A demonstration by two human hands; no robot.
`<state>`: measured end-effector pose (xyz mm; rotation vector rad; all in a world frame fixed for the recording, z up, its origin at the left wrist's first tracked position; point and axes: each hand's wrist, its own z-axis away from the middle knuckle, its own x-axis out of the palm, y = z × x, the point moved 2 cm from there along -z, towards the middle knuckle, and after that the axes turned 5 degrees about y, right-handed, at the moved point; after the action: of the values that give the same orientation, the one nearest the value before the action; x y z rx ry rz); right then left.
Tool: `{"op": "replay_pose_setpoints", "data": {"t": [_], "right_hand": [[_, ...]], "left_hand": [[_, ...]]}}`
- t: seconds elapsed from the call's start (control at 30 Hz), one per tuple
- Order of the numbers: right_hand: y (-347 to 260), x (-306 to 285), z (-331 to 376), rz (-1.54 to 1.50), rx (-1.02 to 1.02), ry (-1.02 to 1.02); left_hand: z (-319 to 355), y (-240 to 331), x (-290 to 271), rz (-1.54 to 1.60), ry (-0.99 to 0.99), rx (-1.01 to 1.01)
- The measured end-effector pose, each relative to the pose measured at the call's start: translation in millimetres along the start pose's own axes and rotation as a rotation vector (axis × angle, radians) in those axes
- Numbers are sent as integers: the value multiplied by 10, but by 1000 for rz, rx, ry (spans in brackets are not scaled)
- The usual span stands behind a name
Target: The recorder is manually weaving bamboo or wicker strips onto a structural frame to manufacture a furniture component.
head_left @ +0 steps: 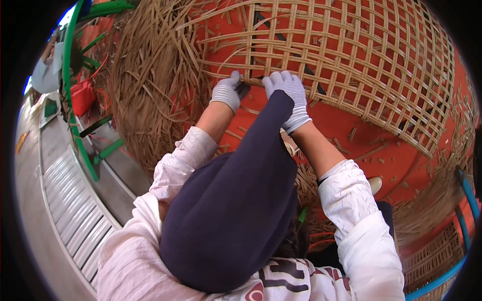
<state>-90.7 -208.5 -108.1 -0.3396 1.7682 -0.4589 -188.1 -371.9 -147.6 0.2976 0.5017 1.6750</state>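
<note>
A large open-lattice woven cane panel (346,60) spreads from the top middle to the right. At its near left corner, my left hand (227,93), in a pale striped glove, is closed on the edge strands. Something dark shows beneath the left fingers, too shadowed to name. My right hand (291,100), in a matching glove, grips the same near edge a little farther right, fingers bent over it and the thumb mostly hidden. Loose strand ends stick out from the panel's left side, above my left hand.
A thick heap of loose cane strips (150,75) lies to the left. Cane scraps litter the red surface (371,130) under the panel. Dark navy cloth (231,215) covers the lower middle. Green metal tubing (68,85) stands far left, blue tubing (469,195) far right.
</note>
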Motion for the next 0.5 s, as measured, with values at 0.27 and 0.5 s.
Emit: {"op": "replay_pose_setpoints", "data": {"t": [0.27, 0.5], "right_hand": [[109, -221, 192, -228, 56, 121], [1611, -1513, 1562, 180, 541, 631]], "left_hand": [[-132, 85, -94, -842, 1, 341], [-228, 187, -80, -1776, 210, 898]]}}
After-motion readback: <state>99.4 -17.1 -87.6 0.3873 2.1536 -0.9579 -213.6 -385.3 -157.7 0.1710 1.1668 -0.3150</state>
